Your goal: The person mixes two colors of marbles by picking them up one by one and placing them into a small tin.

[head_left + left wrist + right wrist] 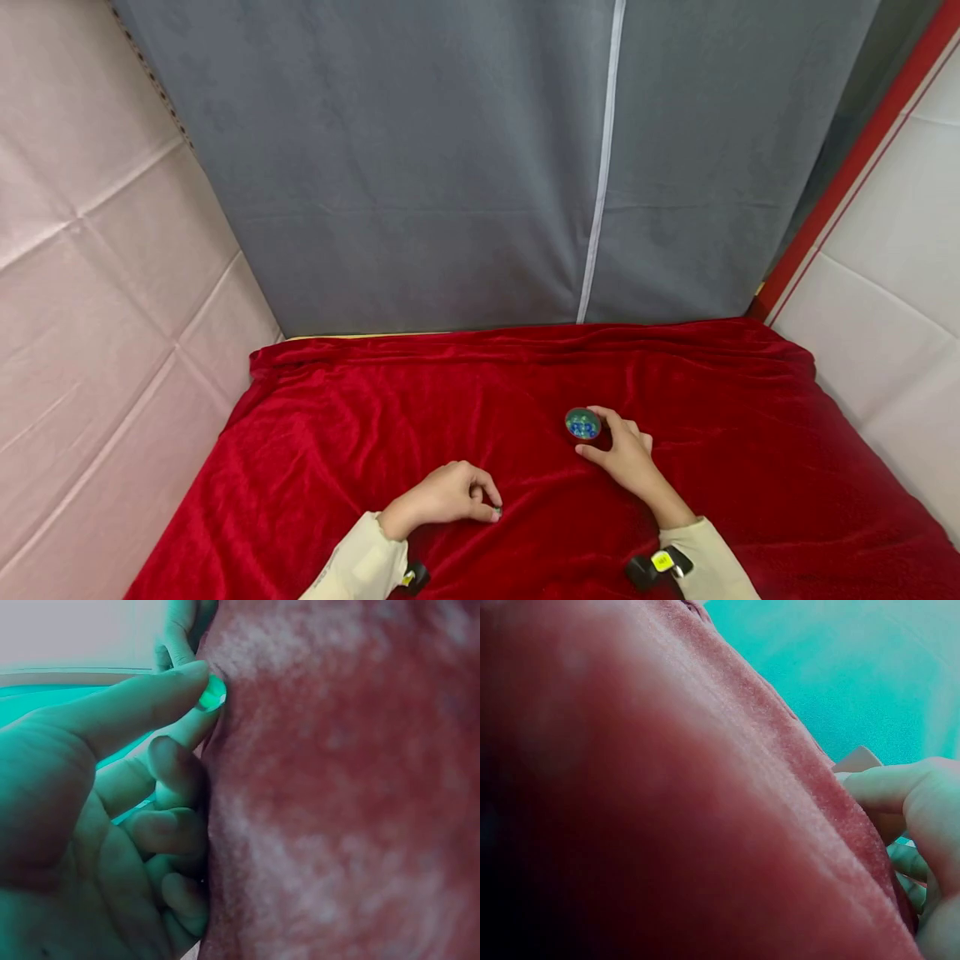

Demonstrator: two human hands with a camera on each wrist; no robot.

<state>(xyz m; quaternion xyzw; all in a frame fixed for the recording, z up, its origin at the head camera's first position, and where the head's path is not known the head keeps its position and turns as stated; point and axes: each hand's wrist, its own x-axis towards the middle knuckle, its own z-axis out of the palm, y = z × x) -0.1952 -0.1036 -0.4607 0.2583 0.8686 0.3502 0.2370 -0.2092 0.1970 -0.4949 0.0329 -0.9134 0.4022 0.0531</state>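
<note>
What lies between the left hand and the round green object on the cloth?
Only bare red cloth separates the left hand from the round green object, seen in the head view.

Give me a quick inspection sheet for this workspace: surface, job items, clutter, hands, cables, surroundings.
Surface: red velvet cloth, wrinkled along the far edge.
Job items: round green-and-blue container on the cloth; small green bead.
Clutter: nothing seen.
Hands: left hand pinches the bead between thumb and forefinger; right hand grips the container, fingers curled round it.
Cables: nothing seen; a dark wrist device on each sleeve.
Surroundings: grey curtain behind, white padded walls at both sides.
</note>
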